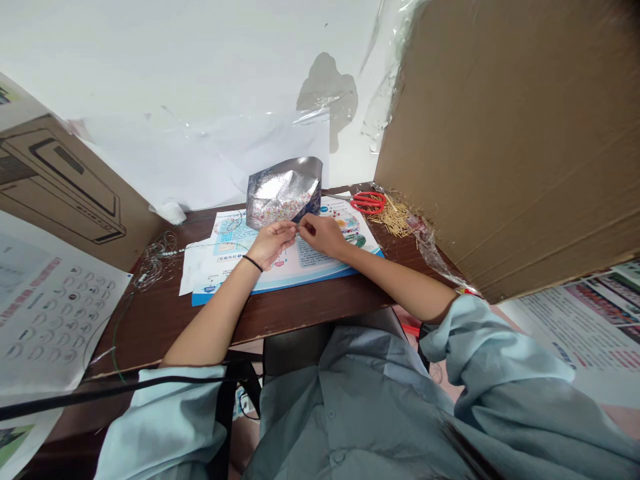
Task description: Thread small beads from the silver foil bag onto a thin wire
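Person seated at worktop [165,313], sleeves rolled. Left hand [273,241] and right hand [320,233] meet fingertip to fingertip above the printed sheet [320,270]. Each is pinched on something too small to make out, probably a bead or thin wire. Left of the sheet, a beaded strand [155,257] lies coiled: judged work already done. Just behind the hands, the foil bag [283,190] stands open and slumped, mouth toward the person, holding many small pale mixed-colour beads: judged plenty left. Further right: red scissors [367,201], pile of gold pins [395,217]
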A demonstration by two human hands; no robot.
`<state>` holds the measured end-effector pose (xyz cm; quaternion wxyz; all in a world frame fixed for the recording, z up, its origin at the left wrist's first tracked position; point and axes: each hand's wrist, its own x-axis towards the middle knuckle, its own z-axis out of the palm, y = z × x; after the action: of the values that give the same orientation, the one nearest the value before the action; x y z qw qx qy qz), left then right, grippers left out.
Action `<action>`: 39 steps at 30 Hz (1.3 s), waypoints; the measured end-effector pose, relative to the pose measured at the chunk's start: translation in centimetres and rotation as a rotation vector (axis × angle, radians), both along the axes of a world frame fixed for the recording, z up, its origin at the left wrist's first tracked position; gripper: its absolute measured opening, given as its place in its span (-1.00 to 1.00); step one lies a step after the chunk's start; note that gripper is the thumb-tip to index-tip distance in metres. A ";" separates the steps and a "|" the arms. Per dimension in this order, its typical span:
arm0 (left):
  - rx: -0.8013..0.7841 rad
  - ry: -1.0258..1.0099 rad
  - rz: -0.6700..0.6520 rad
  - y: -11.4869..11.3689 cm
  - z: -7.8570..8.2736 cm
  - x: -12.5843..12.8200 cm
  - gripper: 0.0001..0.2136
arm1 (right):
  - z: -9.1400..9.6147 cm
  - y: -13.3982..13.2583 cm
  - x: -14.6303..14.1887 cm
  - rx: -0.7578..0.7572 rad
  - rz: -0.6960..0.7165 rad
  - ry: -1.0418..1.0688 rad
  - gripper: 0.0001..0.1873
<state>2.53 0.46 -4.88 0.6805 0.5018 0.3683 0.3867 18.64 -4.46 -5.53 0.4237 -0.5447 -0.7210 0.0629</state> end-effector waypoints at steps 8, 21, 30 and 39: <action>-0.005 0.002 -0.009 -0.1 0.0 0.0 -0.67 | -0.2 0.2 0.1 0.012 0.025 0.019 -0.80; 0.015 0.047 0.008 0.2 -0.4 0.1 -0.66 | -0.6 0.4 0.0 -0.020 0.082 0.038 -0.81; 0.128 0.230 0.035 -0.2 0.2 0.0 -0.66 | -0.4 0.4 0.2 -0.010 0.090 0.028 -0.82; 0.128 0.089 0.293 0.6 2.4 -0.8 -0.85 | -0.1 0.8 0.9 -0.096 0.113 0.081 -0.87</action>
<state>1.74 1.07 -2.52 0.5666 0.5015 0.4419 0.4818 19.52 -3.61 -5.60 0.4217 -0.5198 -0.7291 0.1429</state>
